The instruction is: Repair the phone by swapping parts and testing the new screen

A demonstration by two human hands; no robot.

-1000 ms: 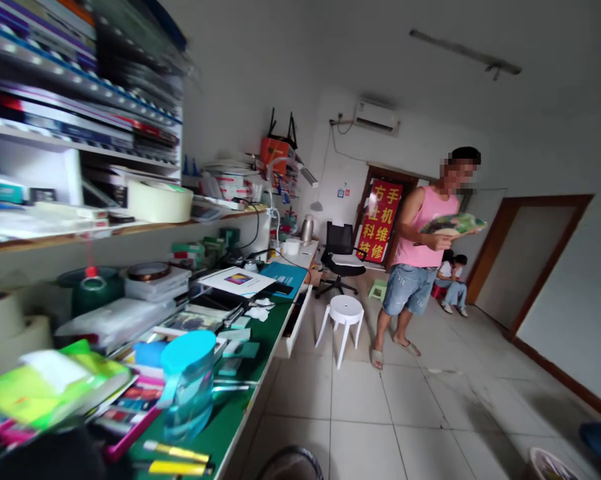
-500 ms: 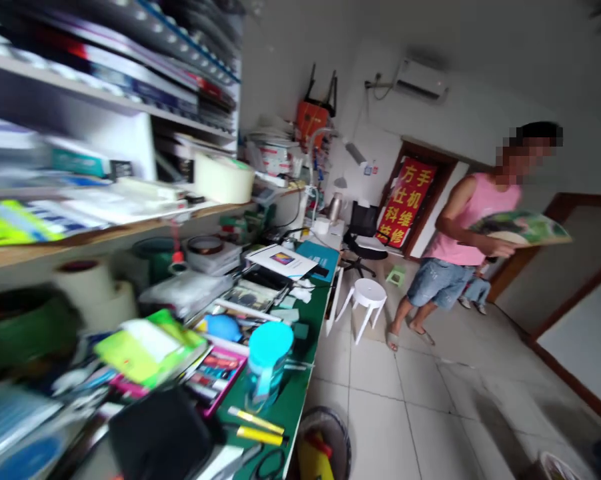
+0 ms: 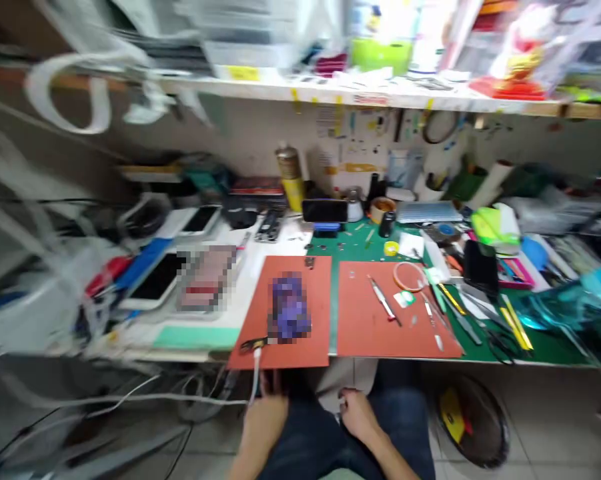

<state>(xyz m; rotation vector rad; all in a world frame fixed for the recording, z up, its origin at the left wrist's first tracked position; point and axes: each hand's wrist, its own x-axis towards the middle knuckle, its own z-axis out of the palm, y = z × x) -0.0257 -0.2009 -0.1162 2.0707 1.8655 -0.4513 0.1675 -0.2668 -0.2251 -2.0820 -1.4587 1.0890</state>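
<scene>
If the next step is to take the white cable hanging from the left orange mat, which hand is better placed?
Probably the left hand: it is close to the white cable, below the front edge of the left orange mat. The right hand is farther away.

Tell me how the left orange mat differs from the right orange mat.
The left orange mat bears a purple, pixelated object and a white cable crossing its near edge; the right orange mat bears a slim tool and small loose pieces. The left mat looks narrower than the right mat. Both lie side by side on the bench.
</scene>
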